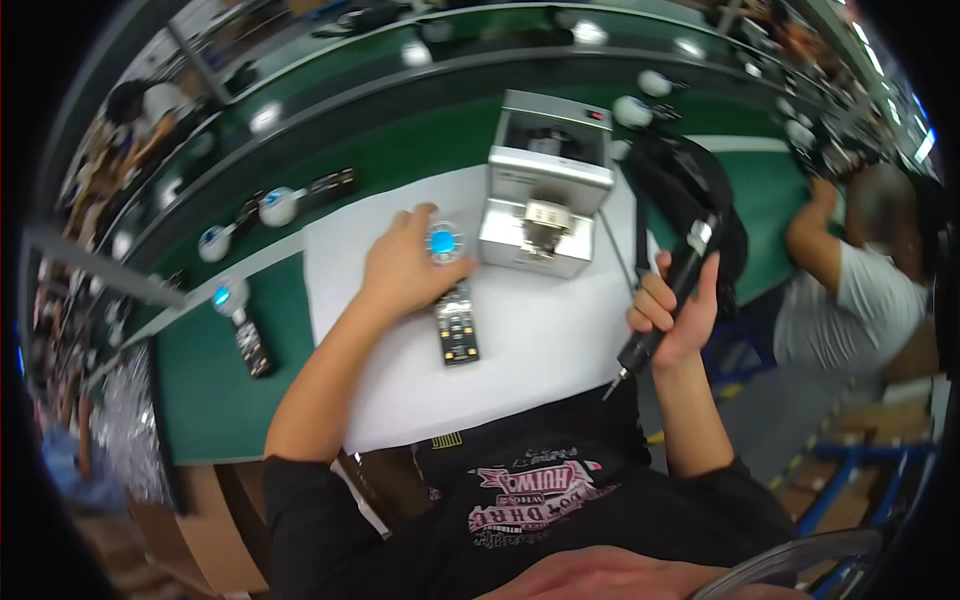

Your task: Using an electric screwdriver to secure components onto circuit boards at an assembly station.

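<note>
Black pen-shaped screwdriver (683, 275): gripped in the right hand (686, 330), fingers wrapped around its barrel, thin tip pointing down and left.
Left hand (402, 265): thumb and fingers pinching the round-headed device (458, 325) by its blue-centred head.
Device's place: on the white sheet (540, 340), black strip toward the near edge.
Silver machine (545, 178): standing just beyond and right of it.
Green bench (205, 400): similar device (250, 345) left of the sheet.

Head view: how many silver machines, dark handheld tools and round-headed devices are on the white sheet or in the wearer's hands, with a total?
Silver machine: 1, on the white sheet
Dark handheld tool: 1, in the right hand
Round-headed device: 1, at the left hand
Total: 3
</note>
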`<action>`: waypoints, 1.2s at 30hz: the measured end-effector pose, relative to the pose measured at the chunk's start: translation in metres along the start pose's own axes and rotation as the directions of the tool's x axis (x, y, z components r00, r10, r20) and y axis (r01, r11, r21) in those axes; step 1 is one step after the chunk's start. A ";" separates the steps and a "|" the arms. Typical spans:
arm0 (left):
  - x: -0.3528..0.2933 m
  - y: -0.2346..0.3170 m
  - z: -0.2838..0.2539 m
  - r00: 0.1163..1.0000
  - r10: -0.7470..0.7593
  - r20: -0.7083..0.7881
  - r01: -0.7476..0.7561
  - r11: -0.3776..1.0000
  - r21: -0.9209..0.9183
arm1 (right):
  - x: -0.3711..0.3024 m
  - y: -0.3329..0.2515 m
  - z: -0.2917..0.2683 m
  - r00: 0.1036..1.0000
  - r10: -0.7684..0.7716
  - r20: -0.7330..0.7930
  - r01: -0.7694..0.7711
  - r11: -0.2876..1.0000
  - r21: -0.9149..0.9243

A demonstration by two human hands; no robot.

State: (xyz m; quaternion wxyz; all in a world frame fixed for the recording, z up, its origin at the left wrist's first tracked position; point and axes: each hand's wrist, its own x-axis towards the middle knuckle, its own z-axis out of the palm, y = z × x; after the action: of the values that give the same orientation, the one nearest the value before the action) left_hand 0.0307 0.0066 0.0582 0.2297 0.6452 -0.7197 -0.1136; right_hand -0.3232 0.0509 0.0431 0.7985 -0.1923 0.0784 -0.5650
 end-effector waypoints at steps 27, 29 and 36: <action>-0.002 0.005 0.052 0.969 0.240 0.054 -0.207 0.916 -0.344 | 0.083 0.071 0.063 0.905 -0.291 0.309 0.425 0.605 -0.674; 0.002 0.005 0.052 0.971 0.217 0.100 -0.171 0.924 -0.342 | 0.083 0.074 0.059 0.908 -0.264 0.326 0.416 0.665 -0.620; 0.006 0.000 0.059 0.972 0.228 0.059 -0.200 0.930 -0.310 | 0.082 0.086 0.071 0.947 -0.272 0.171 0.306 0.596 -0.743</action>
State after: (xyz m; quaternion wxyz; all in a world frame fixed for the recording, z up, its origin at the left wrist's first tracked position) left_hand 0.0020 -0.0072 0.0082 0.3024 0.5141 -0.7700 -0.2267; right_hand -0.1956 0.0141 0.0814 0.5427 -0.5305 0.2601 -0.5971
